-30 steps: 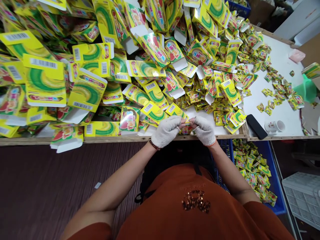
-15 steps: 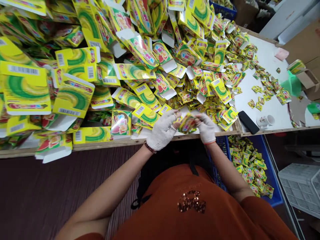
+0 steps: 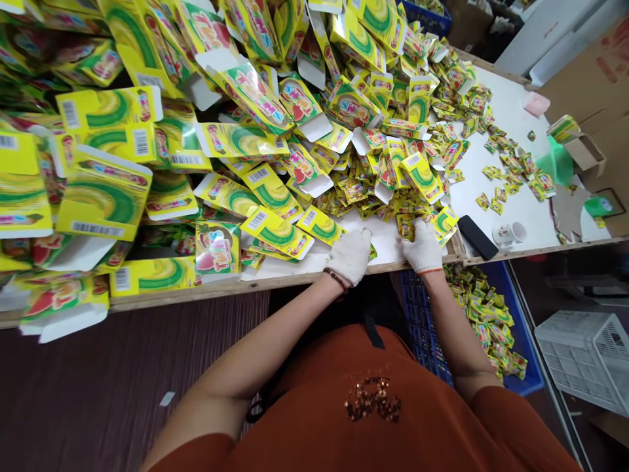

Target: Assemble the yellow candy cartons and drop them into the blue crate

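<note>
- Head view: our gloved left hand (image 3: 350, 256) rests loosely curled at the table (image 3: 275, 278) front edge, grasp unclear.
- Our right hand (image 3: 422, 246) presses open-fingered onto sachets (image 3: 410, 226); gathering seems underway, needing a closing pinch.

Head camera looks steeply down, close above table (image 3: 373, 233).
</note>
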Demonstrator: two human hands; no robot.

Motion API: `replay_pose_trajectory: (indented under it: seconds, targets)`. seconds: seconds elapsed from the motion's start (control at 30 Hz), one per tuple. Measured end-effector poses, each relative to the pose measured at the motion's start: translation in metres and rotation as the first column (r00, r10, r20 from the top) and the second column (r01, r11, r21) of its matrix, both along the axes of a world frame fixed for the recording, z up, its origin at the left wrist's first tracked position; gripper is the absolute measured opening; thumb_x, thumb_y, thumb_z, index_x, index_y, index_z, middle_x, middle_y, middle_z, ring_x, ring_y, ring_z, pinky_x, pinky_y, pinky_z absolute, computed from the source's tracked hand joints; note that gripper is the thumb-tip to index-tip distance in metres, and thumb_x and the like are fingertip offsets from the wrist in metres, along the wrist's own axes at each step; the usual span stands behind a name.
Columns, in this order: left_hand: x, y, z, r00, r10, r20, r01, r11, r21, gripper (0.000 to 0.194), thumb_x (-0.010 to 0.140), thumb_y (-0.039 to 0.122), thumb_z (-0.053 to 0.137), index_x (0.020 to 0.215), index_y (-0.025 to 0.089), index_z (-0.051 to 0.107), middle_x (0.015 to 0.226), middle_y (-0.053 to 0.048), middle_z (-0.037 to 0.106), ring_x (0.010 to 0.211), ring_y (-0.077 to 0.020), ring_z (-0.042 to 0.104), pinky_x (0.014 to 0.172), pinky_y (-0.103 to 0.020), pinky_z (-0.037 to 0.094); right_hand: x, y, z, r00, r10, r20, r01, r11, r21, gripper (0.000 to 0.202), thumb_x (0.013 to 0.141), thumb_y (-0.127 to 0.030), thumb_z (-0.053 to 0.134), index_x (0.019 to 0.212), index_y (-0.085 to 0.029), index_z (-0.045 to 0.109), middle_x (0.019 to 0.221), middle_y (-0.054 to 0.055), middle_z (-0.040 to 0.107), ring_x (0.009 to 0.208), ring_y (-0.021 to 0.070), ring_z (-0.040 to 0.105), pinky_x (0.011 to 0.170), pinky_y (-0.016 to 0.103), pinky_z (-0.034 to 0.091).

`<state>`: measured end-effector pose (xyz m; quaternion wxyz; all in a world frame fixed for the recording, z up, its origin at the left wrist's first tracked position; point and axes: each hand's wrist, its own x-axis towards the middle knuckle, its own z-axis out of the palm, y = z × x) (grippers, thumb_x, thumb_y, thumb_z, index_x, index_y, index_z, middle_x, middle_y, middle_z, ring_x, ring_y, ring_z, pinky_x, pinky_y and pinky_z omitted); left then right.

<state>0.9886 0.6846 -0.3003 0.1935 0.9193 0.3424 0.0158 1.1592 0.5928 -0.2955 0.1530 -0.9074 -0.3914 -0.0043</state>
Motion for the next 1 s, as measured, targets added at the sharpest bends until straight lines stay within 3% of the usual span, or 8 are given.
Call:
replay_pose_trajectory:
  seconds: [0.17,0.33,0.43,0.53,0.7,0.8,0.9,1.0]
  targets:
    - [-0.016,0.010,-0.005,0.955,0.148,0.257,-0.074,0.958,-0.277,0.014,0.088,0.022,0.054,0.099,0.019,0.062,0.099,-0.009,0.068,0.093,-0.0243,0.064,0.079,-0.033,0.047,0.005,-0.002,-0.004,0.997,0.042,0.062,-0.031,0.985,-0.170,0.023,0.083,-0.023,0.054,0.102,-0.018,0.065,0.108,0.014,0.064,0.092,0.0258,0.060,0.079,0.036,0.046]
    - [-0.036,0.015,-0.017,0.789,0.420,0.448,-0.179,0.855,-0.486,0.005,0.085,0.022,0.055,0.081,0.020,0.057,0.083,-0.002,0.065,0.082,-0.0187,0.059,0.077,-0.031,0.045,0.001,-0.020,0.014,0.987,0.137,-0.087,-0.119,0.974,0.192,0.009,0.083,-0.024,0.050,0.079,-0.020,0.056,0.077,0.005,0.062,0.076,0.0201,0.060,0.072,0.033,0.049]
    - [-0.037,0.013,-0.021,0.726,0.513,0.458,-0.190,0.789,-0.584,0.008,0.085,0.025,0.055,0.079,0.020,0.054,0.073,0.000,0.060,0.070,-0.0161,0.056,0.068,-0.029,0.044,-0.024,-0.022,0.020,0.836,0.202,-0.509,0.042,0.903,0.428,0.019,0.086,-0.041,0.053,0.087,-0.022,0.052,0.062,-0.004,0.055,0.048,0.0121,0.053,0.050,0.025,0.047]
    - [-0.035,0.010,-0.020,0.666,0.607,0.435,-0.121,0.662,-0.740,0.012,0.087,0.029,0.053,0.081,0.020,0.051,0.059,0.004,0.053,0.052,-0.0125,0.050,0.055,-0.025,0.041,-0.053,-0.013,0.013,0.593,0.280,-0.755,0.137,0.889,0.438,0.033,0.080,-0.051,0.061,0.092,-0.022,0.049,0.057,-0.008,0.054,0.038,0.0093,0.051,0.037,0.020,0.042]
    - [-0.040,0.008,-0.011,0.563,0.703,0.435,0.080,0.477,-0.875,0.031,0.081,0.045,0.066,0.088,0.020,0.049,0.059,0.006,0.052,0.048,-0.0105,0.052,0.048,-0.022,0.041,-0.079,0.001,-0.007,0.546,0.296,-0.783,0.086,0.911,0.404,0.036,0.081,-0.053,0.059,0.092,-0.021,0.049,0.053,-0.008,0.053,0.036,0.0091,0.051,0.034,0.018,0.043]
    - [-0.042,0.008,-0.011,0.550,0.690,0.470,0.138,0.480,-0.866,0.047,0.067,0.047,0.080,0.091,0.019,0.050,0.061,0.007,0.052,0.050,-0.0083,0.049,0.048,-0.020,0.039,-0.079,0.002,-0.007,0.590,0.339,-0.733,0.004,0.907,0.422,0.032,0.084,-0.052,0.057,0.089,-0.021,0.050,0.058,-0.005,0.056,0.043,0.0106,0.055,0.040,0.020,0.046]
    - [-0.040,0.003,-0.013,0.557,0.661,0.503,0.150,0.516,-0.843,0.043,0.071,0.046,0.077,0.089,0.019,0.050,0.064,0.007,0.053,0.053,-0.0081,0.048,0.051,-0.021,0.040,-0.075,0.001,-0.001,0.669,0.423,-0.612,-0.083,0.860,0.503,0.030,0.082,-0.048,0.063,0.090,-0.021,0.053,0.075,0.000,0.063,0.063,0.0135,0.062,0.058,0.026,0.054]
    - [-0.039,-0.003,-0.012,0.655,0.515,0.554,0.119,0.653,-0.748,0.024,0.082,0.037,0.066,0.090,0.019,0.053,0.069,0.004,0.056,0.061,-0.0113,0.053,0.059,-0.024,0.044,-0.071,0.002,0.004,0.614,0.497,-0.614,-0.168,0.842,0.513,0.034,0.078,-0.047,0.068,0.096,-0.020,0.057,0.085,0.002,0.066,0.075,0.0157,0.063,0.069,0.029,0.057]
